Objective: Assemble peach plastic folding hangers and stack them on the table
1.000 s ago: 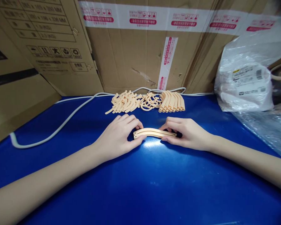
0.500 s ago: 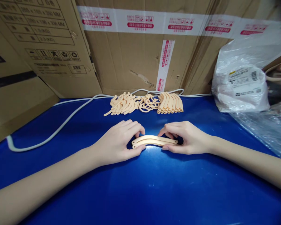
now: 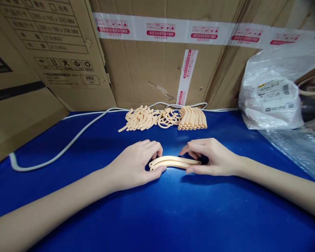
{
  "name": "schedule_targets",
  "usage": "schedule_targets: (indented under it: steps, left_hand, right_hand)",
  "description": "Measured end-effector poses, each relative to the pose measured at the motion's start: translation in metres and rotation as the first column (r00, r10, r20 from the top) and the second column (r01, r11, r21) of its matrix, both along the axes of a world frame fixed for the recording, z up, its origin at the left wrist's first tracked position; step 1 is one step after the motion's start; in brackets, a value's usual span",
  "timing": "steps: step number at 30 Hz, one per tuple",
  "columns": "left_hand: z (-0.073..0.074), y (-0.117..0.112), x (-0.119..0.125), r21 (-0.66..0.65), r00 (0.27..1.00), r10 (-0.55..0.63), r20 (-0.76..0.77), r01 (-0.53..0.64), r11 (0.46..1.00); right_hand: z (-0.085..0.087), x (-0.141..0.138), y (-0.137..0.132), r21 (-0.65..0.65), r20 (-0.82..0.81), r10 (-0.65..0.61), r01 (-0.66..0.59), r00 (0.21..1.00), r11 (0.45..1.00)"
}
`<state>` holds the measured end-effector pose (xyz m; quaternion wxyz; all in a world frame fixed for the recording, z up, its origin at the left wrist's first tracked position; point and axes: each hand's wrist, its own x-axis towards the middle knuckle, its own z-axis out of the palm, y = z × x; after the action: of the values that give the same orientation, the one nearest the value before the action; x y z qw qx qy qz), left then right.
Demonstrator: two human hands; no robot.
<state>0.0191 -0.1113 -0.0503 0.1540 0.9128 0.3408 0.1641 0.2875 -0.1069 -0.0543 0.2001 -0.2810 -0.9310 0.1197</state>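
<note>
A small stack of curved peach plastic strips (image 3: 174,162) rests on the blue table (image 3: 157,210). My left hand (image 3: 136,164) pinches the stack's left end between thumb and fingers. My right hand (image 3: 212,157) grips the right end the same way. Farther back lie a loose pile of the same strips (image 3: 140,119), some ring-shaped peach pieces (image 3: 168,117) and a tidy fanned row of strips (image 3: 193,118).
Cardboard boxes (image 3: 157,52) wall the back and left of the table. A white cable (image 3: 68,143) runs along the back and curls to the left edge. A white plastic bag with a label (image 3: 271,98) and clear plastic wrap (image 3: 299,147) sit at the right.
Both hands hold the stack much as before. Hands and stack sit a little lower in the picture, as do the boxes behind, so the camera has tilted up a little.
</note>
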Motion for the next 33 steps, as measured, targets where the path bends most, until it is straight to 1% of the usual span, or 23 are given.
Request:
schedule_targets:
  steps: [1, 3, 6, 8, 10, 11, 12, 13, 15, 18, 23, 26, 29, 33]
  left_hand:
    - [0.000, 0.000, 0.000, 0.002, 1.000, 0.004, -0.006, -0.004, 1.000]
    - [-0.001, 0.001, 0.000, 0.002, 1.000, 0.015, -0.019, -0.015, 1.000]
    - [-0.001, 0.000, 0.000, 0.004, 0.999, 0.020, -0.031, -0.019, 1.000]
    - [-0.001, 0.000, 0.000, 0.010, 0.999, 0.015, -0.030, -0.014, 1.000]
    - [-0.001, -0.001, -0.001, 0.022, 1.000, 0.013, -0.028, -0.012, 1.000]
    - [-0.001, -0.001, -0.001, 0.029, 1.000, 0.014, -0.028, -0.013, 0.999]
    - [-0.001, -0.001, -0.001, 0.037, 0.999, 0.014, -0.029, -0.013, 0.999]
    - [-0.001, -0.001, -0.001, 0.046, 0.999, 0.016, -0.031, -0.014, 0.999]
    - [0.000, -0.001, -0.001, 0.062, 0.999, 0.018, -0.041, -0.015, 0.998]
    - [-0.001, -0.002, -0.001, 0.085, 0.999, 0.018, -0.044, -0.015, 0.996]
    - [-0.005, -0.002, -0.001, 0.127, 1.000, 0.010, -0.005, -0.009, 0.992]
    - [-0.006, -0.002, -0.002, 0.135, 1.000, 0.004, 0.011, -0.006, 0.991]
    - [-0.007, -0.001, -0.002, 0.145, 1.000, -0.002, 0.022, -0.001, 0.989]
    - [-0.005, -0.002, -0.003, 0.115, 1.000, -0.018, 0.024, 0.016, 0.993]
  right_hand:
    - [0.001, 0.000, 0.000, 0.029, -0.023, -0.027, 0.028, 0.999, 0.999]
    - [0.004, -0.002, 0.003, 0.112, -0.063, -0.115, 0.121, 0.991, 0.986]
    - [0.011, -0.006, 0.016, 0.281, -0.052, -0.236, 0.241, 0.970, 0.929]
    - [0.016, -0.009, 0.030, 0.448, -0.007, -0.271, 0.245, 0.963, 0.860]
    - [0.019, -0.013, 0.045, 0.622, 0.043, -0.320, 0.225, 0.946, 0.750]
    - [0.021, -0.016, 0.052, 0.666, 0.071, -0.344, 0.212, 0.936, 0.715]
    - [0.021, -0.018, 0.059, 0.689, 0.096, -0.375, 0.210, 0.922, 0.693]
    - [0.021, -0.021, 0.065, 0.697, 0.120, -0.402, 0.211, 0.908, 0.685]
    - [0.019, -0.026, 0.076, 0.689, 0.159, -0.445, 0.224, 0.881, 0.689]
    - [0.016, -0.032, 0.087, 0.664, 0.197, -0.465, 0.231, 0.863, 0.711]
    - [0.012, -0.039, 0.096, 0.616, 0.211, -0.451, 0.241, 0.867, 0.750]
    - [0.011, -0.041, 0.098, 0.603, 0.211, -0.441, 0.239, 0.872, 0.761]
    - [0.016, -0.040, 0.098, 0.581, 0.171, -0.426, 0.258, 0.888, 0.772]
    - [0.031, -0.032, 0.084, 0.561, 0.051, -0.335, 0.250, 0.941, 0.789]
